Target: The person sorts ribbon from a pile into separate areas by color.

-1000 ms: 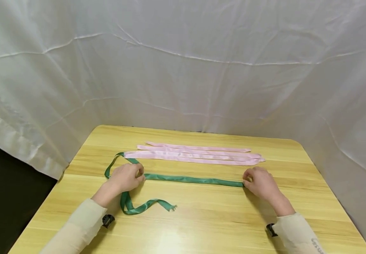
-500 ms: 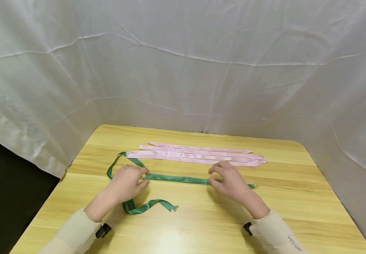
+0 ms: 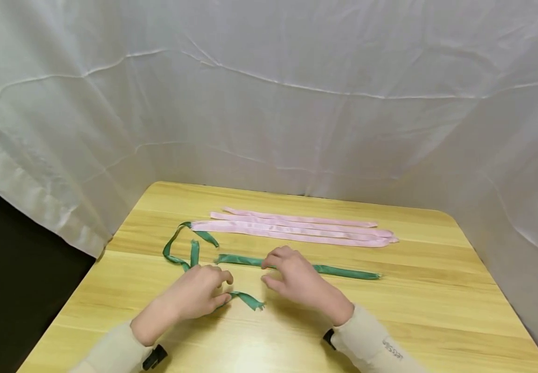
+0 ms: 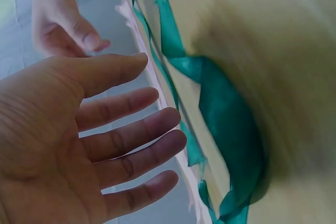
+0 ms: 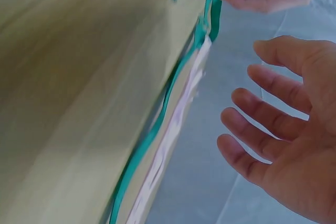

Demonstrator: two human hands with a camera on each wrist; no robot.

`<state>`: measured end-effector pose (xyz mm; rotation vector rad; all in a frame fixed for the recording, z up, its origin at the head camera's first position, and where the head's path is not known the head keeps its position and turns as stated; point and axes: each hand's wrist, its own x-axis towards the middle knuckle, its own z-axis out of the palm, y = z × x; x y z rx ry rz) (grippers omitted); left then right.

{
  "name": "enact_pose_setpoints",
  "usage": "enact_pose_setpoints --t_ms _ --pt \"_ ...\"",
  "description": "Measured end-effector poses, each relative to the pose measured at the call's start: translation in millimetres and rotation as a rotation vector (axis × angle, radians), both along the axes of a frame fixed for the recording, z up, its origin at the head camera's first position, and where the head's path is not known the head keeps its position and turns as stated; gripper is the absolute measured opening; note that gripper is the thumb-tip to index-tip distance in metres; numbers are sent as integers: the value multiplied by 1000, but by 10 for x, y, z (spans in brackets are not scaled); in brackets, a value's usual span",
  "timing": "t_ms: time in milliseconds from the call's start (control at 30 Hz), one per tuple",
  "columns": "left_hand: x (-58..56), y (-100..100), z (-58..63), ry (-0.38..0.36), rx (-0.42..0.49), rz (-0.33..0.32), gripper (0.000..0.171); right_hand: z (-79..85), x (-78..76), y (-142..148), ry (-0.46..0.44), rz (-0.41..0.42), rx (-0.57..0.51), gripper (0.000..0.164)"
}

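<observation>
A straight green ribbon (image 3: 347,273) lies flat across the table, its middle partly hidden behind my right hand (image 3: 299,282). That hand hovers over it with fingers apart, and the right wrist view shows nothing in its palm. My left hand (image 3: 194,295) is above a loose, curling green ribbon (image 4: 231,114); its fingers (image 4: 139,128) are spread and hold nothing. The frayed end of this loose ribbon (image 3: 250,300) shows past the left fingertips, while part of it is hidden under the hand. Beyond both hands, several pink ribbons (image 3: 292,233) lie side by side.
More green ribbon (image 3: 170,248) loops at the left, touching the left end of the pink ribbons. The wooden table (image 3: 418,321) has rounded far corners. White cloth (image 3: 297,129) hangs behind it and along the sides.
My right hand has slid left along the straight ribbon from its right end, which now shows. The left hand has let go of that ribbon's left end and moved nearer, over the loose ribbon.
</observation>
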<state>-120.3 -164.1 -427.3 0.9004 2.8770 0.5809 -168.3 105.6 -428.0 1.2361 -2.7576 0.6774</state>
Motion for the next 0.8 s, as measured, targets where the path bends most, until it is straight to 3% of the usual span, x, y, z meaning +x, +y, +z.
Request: enact_pose_setpoints --t_ms 200,433,800 --pt "47 17 -100 -61 2 12 33 -49 44 -217 -104 68 58 27" --pt "46 41 -196 -51 -7 47 20 -140 70 -396 -257 102 182 37" --pt "49 32 -284 -35 21 13 22 -275 125 -556 -250 152 235 27"
